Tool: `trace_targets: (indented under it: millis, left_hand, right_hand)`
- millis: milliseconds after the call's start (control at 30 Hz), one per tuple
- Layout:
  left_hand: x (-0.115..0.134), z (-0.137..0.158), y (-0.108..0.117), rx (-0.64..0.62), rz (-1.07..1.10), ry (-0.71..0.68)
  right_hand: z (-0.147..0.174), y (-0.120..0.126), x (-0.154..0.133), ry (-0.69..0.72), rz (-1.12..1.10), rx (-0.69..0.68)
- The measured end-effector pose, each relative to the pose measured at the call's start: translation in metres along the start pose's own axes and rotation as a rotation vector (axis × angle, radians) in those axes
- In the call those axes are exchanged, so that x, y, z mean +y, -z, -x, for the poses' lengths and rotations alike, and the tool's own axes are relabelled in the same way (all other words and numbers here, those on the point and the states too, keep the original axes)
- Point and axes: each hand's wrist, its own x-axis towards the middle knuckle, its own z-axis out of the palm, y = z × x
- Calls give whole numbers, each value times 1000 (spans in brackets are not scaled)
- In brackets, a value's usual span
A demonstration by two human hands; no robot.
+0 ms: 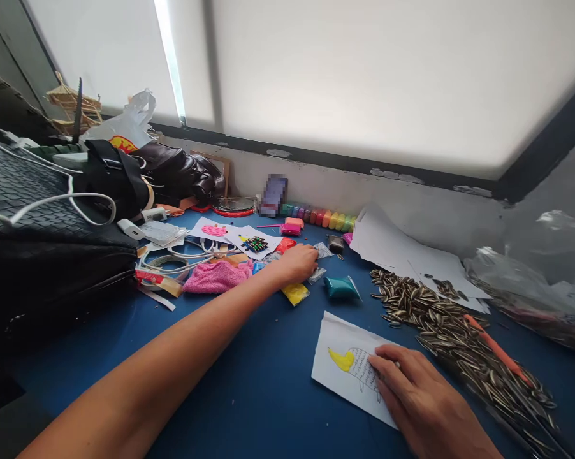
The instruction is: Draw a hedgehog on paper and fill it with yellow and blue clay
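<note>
My left hand reaches across the blue table among small packets, its fingers curled downward. Its fingertips are hidden, so what it may hold cannot be seen. Clear packets lie beside its fingers, and a yellow packet is just below it. A teal packet lies to its right. At the lower right, my right hand grips the right side of a white paper, fingers together on its surface. The paper carries an outlined animal drawing with a yellow-filled part at the left.
Striped sunflower seeds are heaped at the right, with an orange-handled tool on them. White sheets lean behind. Finished-looking pictures, a pink cloth, cables and a black bag crowd the left. Colored tubs line the wall.
</note>
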Motion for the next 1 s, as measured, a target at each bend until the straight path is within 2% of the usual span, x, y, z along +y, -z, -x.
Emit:
trace_targets:
  millis: [133,267,433,500,600,767,900,1000]
  left_hand:
    - [0,-6,-1,-8,65,63]
    - [-3,-6,7,51,221,143]
    - [-2,5,27,205,553,241]
    - [4,13,34,206,732,254]
    - [14,28,36,112,993,253]
    - [24,47,27,-151,1311,217]
    - [32,51,17,-274,1426,189]
    - [39,50,11,-295,1441,211]
  right_hand:
    - [0,1,0,-6,-6,-15]
    - [0,1,0,-3,-1,-18]
    - [1,1,0,0,-5,-15]
    - [1,1,0,-1,-3,-15]
    - [1,0,0,7,6,-14]
    - [1,0,0,25,33,-13]
    - [1,-1,0,32,38,-25]
    - [1,-1,0,29,35,-21]
